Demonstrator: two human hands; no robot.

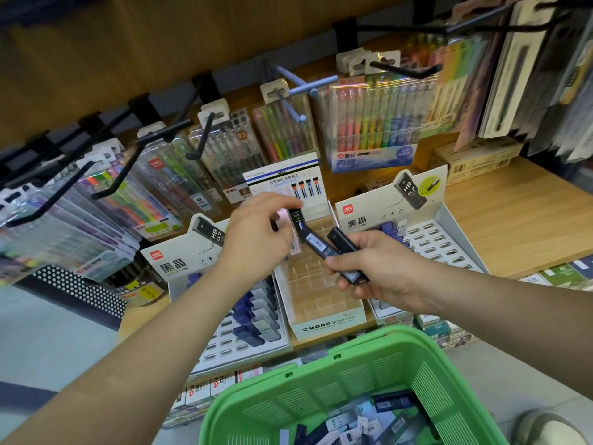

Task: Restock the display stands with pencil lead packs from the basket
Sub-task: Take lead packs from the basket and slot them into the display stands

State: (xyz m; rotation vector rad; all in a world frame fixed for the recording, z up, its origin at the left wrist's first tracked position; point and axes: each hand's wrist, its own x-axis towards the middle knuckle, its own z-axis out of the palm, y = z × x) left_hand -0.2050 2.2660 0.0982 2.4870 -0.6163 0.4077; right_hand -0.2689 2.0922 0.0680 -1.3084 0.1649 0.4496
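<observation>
My right hand (382,271) grips a small bundle of dark pencil lead packs (343,242) fanned out above the clear MONO display stand (327,326). My left hand (256,236) pinches the upper end of one of these packs (300,224), marked 0.5 2B. A white stand (221,342) at the left holds a row of blue and grey packs. Another white stand (446,242) at the right has mostly bare slots. The green basket (353,370) sits low in front with several loose packs (349,422) inside.
Packs of coloured pens (372,123) hang on black hooks (401,70) above the wooden shelf (500,220). A black perforated holder (80,290) stands at the left. Boxed stock (205,390) fills the tier below the shelf edge.
</observation>
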